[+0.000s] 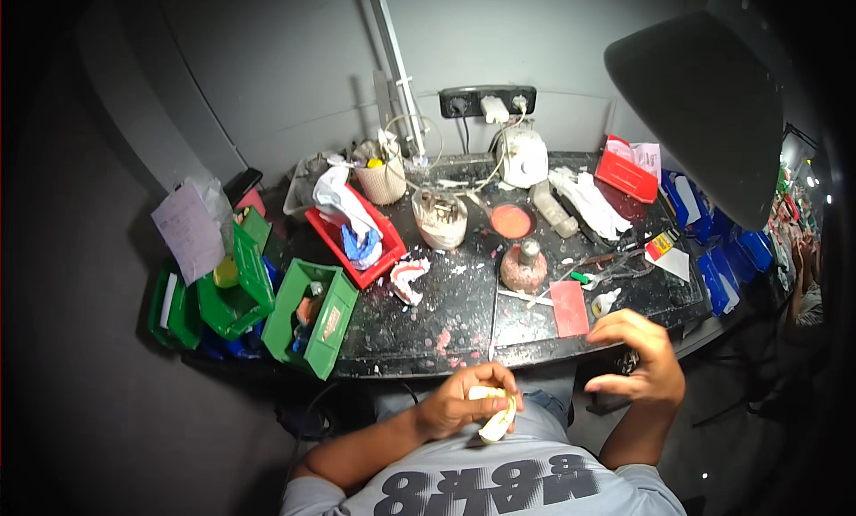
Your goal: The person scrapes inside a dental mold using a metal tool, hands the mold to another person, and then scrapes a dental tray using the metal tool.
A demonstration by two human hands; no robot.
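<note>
Person sits at a dark, speckled worktop (464,311), both hands below its front edge, over the lap. Left hand (464,400) has fingers curled tight around a pale yellow cast (496,420), thumb on top; the cast looks like a dental model, detail too small to confirm. Right hand (644,360) holds nothing: fingers loosely bent and slightly apart, thumb and forefinger forming an open C, hovering just off the front right edge, apart from the cast.

On the worktop: pink wax sheet (569,307) near the front edge, just ahead of the right hand. Behind it a small burner (523,266) and a bowl of orange-pink material (513,221). Another cast with pink parts (408,279) lies left of centre. Red bin (389,248) with cloths toward the back left, green bins (312,324) hanging off the left edge, blue bins (718,284) at the right edge. White machine (522,157) at the back edge under a wall socket. Pink crumbs scattered across the top.

Progress, as a guess: the cast in hand shows no pink on it, wax sheet looks whole and untouched, so work on this piece seems early. The other cast already carries pink material, likely further along. No tool in either hand.
</note>
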